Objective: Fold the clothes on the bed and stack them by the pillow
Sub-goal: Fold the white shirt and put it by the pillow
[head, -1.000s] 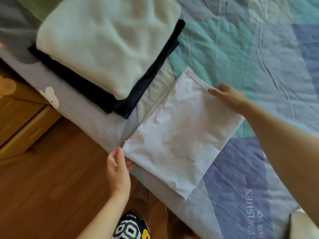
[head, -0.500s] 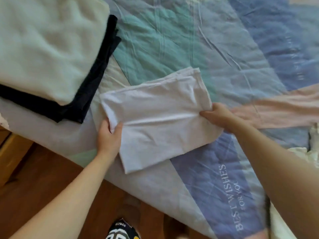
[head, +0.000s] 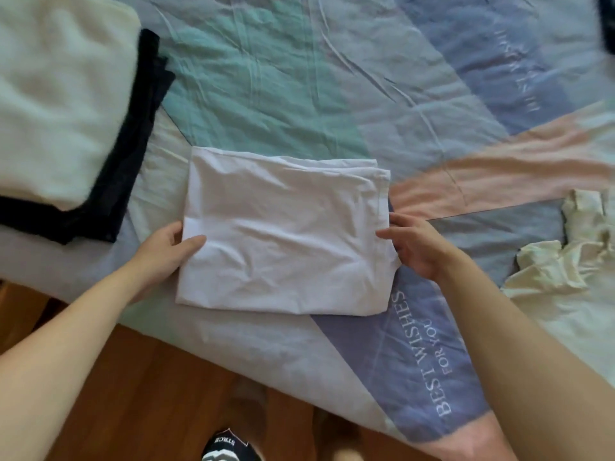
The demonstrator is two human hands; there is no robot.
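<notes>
Bed (head: 299, 78): covered by a creased patchwork quilt in teal, blue, grey and pink panels, with "BEST WISHES FOR YOU" printed on a near blue panel. Lying on it: a folded white garment (head: 283, 234), near centre; a folded black garment (head: 133, 154) at far left, under a cream folded one (head: 60, 94); a crumpled cream garment (head: 565, 261) at right. Wooden floor (head: 149, 394) runs beside the near edge.
</notes>
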